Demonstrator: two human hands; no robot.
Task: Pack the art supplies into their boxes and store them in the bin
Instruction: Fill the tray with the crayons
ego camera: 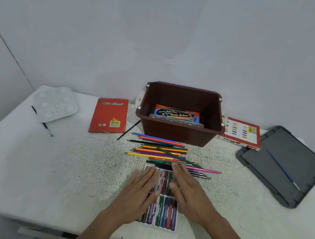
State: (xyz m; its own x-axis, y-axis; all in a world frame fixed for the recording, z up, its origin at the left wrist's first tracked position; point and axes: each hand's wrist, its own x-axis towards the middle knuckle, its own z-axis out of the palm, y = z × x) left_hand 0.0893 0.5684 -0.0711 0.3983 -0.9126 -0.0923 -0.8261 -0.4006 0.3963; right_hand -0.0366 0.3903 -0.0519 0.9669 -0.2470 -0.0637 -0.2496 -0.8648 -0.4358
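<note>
Both hands, left (pixel 142 189) and right (pixel 186 192), lie flat with straight fingers on the pastel tray (pixel 161 208). Pencils (pixel 160 150) lie just beyond, before the bin (pixel 177 130).

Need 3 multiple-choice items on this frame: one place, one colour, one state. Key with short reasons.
1. Where is the blue brush?
A) in the red box
B) on the grey lid
C) on the palette

2. What colour is the bin?
A) brown
B) green
C) white

3. How are the left hand and right hand?
A) clenched fists
B) open, fingers straight
C) gripping pencils

Key: B, the brush lies across the lid at the right; A, the bin's walls are brown; B, both hands spread flat over the pastel tray.
</note>
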